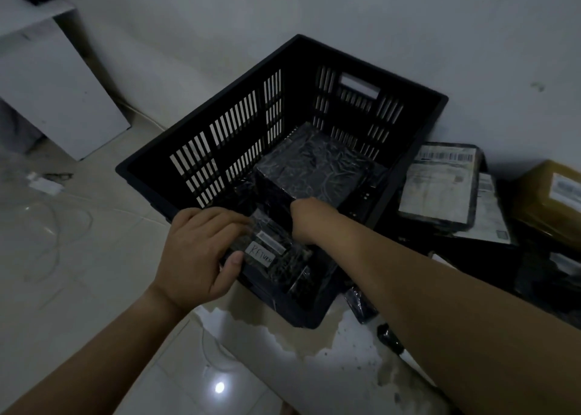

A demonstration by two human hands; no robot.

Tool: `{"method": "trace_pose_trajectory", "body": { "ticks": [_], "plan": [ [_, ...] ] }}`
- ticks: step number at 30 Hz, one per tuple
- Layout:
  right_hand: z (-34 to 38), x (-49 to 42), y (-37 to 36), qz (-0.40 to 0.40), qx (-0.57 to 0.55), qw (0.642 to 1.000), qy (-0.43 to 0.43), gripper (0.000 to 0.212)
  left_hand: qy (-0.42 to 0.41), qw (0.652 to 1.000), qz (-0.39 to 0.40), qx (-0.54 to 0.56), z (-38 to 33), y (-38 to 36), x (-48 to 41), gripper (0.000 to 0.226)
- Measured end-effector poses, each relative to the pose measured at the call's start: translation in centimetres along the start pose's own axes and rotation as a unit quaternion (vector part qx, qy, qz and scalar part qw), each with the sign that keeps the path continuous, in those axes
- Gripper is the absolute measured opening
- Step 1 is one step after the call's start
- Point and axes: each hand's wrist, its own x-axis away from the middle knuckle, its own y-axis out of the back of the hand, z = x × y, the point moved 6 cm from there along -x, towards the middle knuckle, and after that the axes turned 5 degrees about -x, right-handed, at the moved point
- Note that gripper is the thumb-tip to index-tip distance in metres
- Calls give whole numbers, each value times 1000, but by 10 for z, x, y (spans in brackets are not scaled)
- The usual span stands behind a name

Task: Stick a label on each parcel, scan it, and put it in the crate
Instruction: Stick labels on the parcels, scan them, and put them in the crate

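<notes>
Up close, my left grip [195, 251] held a small parcel [276, 267] over the crate [295, 78]; right grip [303, 223] inside, I couldn't tell.

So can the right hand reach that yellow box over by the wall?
Probably yes. The yellow box lies on the right, outside the crate, with nothing on top of it. But the right hand is down inside the crate, so it would have to lift out first.

One crate [408, 91]; two hands [195, 251] [303, 215]; parcels [314, 166] [276, 260] inside: two visible.
</notes>
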Motion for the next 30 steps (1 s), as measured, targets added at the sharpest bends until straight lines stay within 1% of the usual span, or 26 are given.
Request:
{"method": "trace_pose_trajectory", "body": {
  "ticks": [1, 3, 5, 8, 10, 11, 12, 14, 16, 18, 21, 23, 25, 27, 30],
  "plan": [
    [2, 8, 4, -10, 9, 1000, 16, 5, 0, 1000, 0, -2, -1, 1, 0, 53],
    [5, 27, 14, -35, 19, 998, 47, 21, 0, 1000, 0, -7, -3, 1, 0, 49],
    [6, 55, 24, -75, 11, 993, 88, 31, 5, 1000, 3, -8, -3, 3, 0, 45],
    [-4, 109, 30, -174, -10, 973, 152, 32, 19, 1000, -4, 2, -5, 7, 1, 42],
    [-19, 146, 24, -241, -17, 955, 170, 30, 31, 999, -4, -2, -8, 7, 2, 42],
    [-30, 161, 17, -251, -25, 953, 170, 31, 39, 999, 4, -6, -8, 7, 1, 44],
    [-41, 175, 6, -244, -43, 954, 169, 35, 46, 999, 19, -11, -6, 5, 2, 46],
    [-62, 200, -19, -220, -86, 956, 171, 50, 57, 996, 63, -20, -1, 2, 2, 45],
    [-84, 220, -45, -212, -131, 955, 160, 58, 65, 993, 98, 9, -6, 3, -3, 41],
    [-107, 233, -70, -193, -179, 955, 134, 59, 38, 992, 99, 67, -34, 9, -17, 40],
    [-140, 247, -103, -183, -237, 950, 93, 63, -31, 986, 64, 152, -112, 19, -39, 32],
    [-162, 255, -123, -189, -283, 938, 68, 64, -71, 974, 44, 209, -169, 17, -44, 21],
    [-186, 261, -145, -182, -346, 920, 33, 63, -99, 958, 48, 264, -220, 2, -41, 11],
    [-211, 268, -162, -199, -398, 895, -3, 61, -92, 941, 87, 315, -257, -29, -31, 10],
    [-252, 280, -176, -255, -442, 857, -69, 57, -43, 902, 206, 378, -291, -89, -14, 25]
  ]
}}
